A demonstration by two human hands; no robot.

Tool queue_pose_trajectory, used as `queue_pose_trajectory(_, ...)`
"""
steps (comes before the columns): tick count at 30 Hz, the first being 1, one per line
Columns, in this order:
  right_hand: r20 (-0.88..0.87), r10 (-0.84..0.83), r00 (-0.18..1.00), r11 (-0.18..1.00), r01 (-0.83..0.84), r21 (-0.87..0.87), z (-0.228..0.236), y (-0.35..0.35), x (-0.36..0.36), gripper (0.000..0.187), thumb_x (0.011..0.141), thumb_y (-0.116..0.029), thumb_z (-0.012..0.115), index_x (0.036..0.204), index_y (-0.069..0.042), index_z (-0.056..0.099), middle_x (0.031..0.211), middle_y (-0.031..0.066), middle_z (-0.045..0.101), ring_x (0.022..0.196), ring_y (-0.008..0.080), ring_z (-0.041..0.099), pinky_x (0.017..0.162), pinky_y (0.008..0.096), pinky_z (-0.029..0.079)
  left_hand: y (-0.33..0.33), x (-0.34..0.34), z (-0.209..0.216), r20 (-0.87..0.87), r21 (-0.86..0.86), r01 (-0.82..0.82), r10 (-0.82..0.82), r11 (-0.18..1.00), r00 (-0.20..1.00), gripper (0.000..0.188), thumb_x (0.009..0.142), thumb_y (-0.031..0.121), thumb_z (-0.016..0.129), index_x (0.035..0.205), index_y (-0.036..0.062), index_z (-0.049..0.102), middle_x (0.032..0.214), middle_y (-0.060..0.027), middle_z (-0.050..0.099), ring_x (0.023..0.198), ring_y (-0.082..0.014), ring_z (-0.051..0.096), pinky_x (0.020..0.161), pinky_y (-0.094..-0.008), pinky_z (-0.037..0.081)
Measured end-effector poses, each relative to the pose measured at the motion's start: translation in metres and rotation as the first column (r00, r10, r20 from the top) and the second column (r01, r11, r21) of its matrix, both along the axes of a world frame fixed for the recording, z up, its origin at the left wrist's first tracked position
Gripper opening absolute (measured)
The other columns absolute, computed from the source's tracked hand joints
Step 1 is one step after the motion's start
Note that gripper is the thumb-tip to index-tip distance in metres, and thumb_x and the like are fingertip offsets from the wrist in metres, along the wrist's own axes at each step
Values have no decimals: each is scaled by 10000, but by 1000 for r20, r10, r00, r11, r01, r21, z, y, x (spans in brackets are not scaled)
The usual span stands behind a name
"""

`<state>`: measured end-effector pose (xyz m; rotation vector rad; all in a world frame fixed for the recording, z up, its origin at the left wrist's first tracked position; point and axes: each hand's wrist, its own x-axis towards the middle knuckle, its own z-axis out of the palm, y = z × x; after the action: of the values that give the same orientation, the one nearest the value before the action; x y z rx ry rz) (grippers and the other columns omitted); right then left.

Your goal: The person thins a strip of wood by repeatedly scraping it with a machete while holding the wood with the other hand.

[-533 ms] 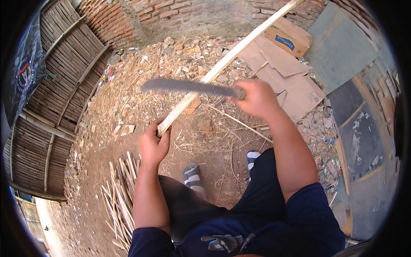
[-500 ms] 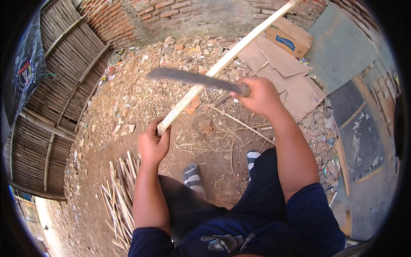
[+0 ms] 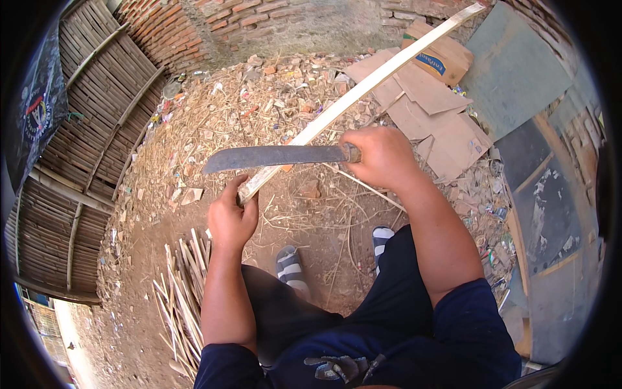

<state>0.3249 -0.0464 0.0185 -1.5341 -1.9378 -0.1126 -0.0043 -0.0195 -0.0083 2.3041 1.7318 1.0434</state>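
My left hand [image 3: 232, 219] is clenched around the near end of a long bamboo slat [image 3: 363, 91], propping it slanted away toward the brick wall [image 3: 214, 19] so its edge faces me. My right hand [image 3: 382, 155] grips the handle of a machete [image 3: 272, 157], blade laid crosswise on the slat just above my left fist, well placed for shaving it.

Rough outdoor work yard, brick wall [image 3: 259, 16], woven bamboo fence [image 3: 78, 149], dirt ground with split sticks [image 3: 181, 292]

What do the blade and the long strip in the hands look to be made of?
Blade: apparently steel, dull grey with dark patches, unpolished. Long strip: probably split bamboo or pale wood, a bare, matte cream face. The right hand holds the blade's handle; the left hand holds the strip's near end.
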Motion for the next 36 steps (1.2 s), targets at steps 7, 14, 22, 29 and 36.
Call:
queue_pose_trajectory(7,-426,-230,875,972,181,-153,-3,13,61,375,905,-430,827,1036,-82,785,739,79,732,699,219,715,683,385,535,5,-15,0,-37,85,-67,70,994,997,378,859,189,764,1236,170,755,619,-81,614,537,-271,634,546,-414,503)
queue_pose_trajectory(14,-430,-165,888,982,109,-152,0,6,54,352,895,-410,839,1024,-88,782,809,101,756,737,231,729,701,388,544,6,-9,-2,14,50,-14,13,999,1000,343,861,179,775,1200,126,766,572,-91,561,493,-226,591,510,-385,457)
queue_pose_trajectory(22,-99,31,995,997,-38,-70,0,6,15,338,854,-414,861,997,-120,775,772,125,717,738,337,715,678,428,541,4,0,-7,116,-35,27,-23,999,993,304,893,204,783,1171,81,775,544,-78,522,461,-157,516,488,-344,417)
queue_pose_trajectory(29,-389,-207,898,978,198,-66,3,7,63,329,889,-351,868,998,-56,772,726,55,712,698,149,668,663,347,512,3,-3,-2,89,-28,0,2,1000,996,281,899,211,785,1148,81,785,550,-88,539,458,-177,520,488,-344,419)
queue_pose_trajectory(36,-396,-226,890,974,200,-107,10,0,66,394,890,-445,838,1030,-80,780,774,124,736,704,266,717,674,391,531,5,-4,-6,147,-143,105,-83,984,986,311,948,198,772,1190,6,744,597,8,501,530,-58,437,495,-282,363)
